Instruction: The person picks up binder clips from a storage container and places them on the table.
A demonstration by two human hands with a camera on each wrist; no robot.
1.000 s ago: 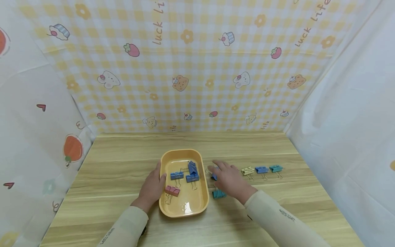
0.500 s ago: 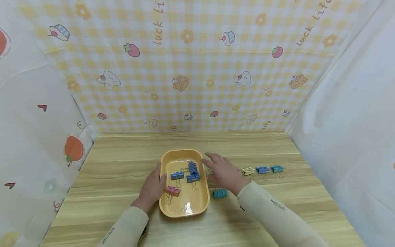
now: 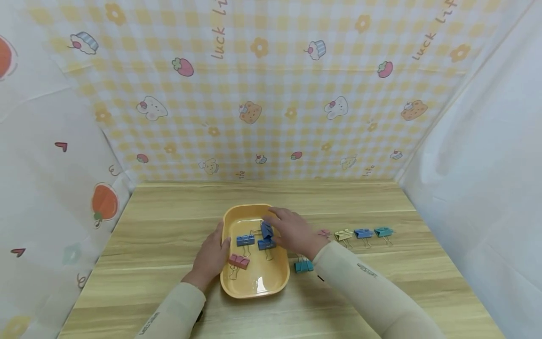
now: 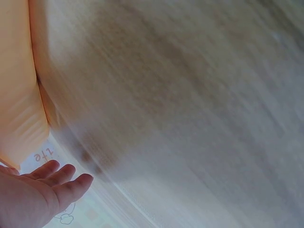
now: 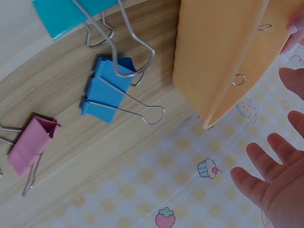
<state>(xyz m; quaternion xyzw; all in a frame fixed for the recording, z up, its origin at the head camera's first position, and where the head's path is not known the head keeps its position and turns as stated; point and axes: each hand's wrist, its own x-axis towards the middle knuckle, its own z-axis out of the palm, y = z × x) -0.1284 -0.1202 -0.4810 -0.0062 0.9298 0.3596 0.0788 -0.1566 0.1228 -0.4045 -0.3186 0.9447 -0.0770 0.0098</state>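
My left hand (image 3: 213, 254) holds the yellow tray (image 3: 254, 288) at its left wall, thumb over the rim and fingers along the outside. My right hand (image 3: 294, 231) reaches over the tray's right rim. Its fingers look spread and loosely extended in the right wrist view, with nothing held. Inside the tray lie a pink binder clip (image 3: 239, 262) and three blue ones, including a left blue binder clip (image 3: 245, 240). A teal binder clip (image 3: 303, 267) lies right of the tray. Another blue binder clip (image 5: 107, 90) lies beside the tray wall, hidden by my right hand in the head view.
On the wooden table (image 3: 169, 212), a row of clips stretches right: a pink clip (image 3: 323, 233), a yellow clip (image 3: 343, 235), a blue clip (image 3: 363, 233) and a teal clip (image 3: 384, 231). A patterned cloth (image 3: 271, 136) hangs at the table's back edge.
My right hand has moved left, from over the blue binder clip on the table to over the tray's right rim. My left hand and the tray look unmoved.
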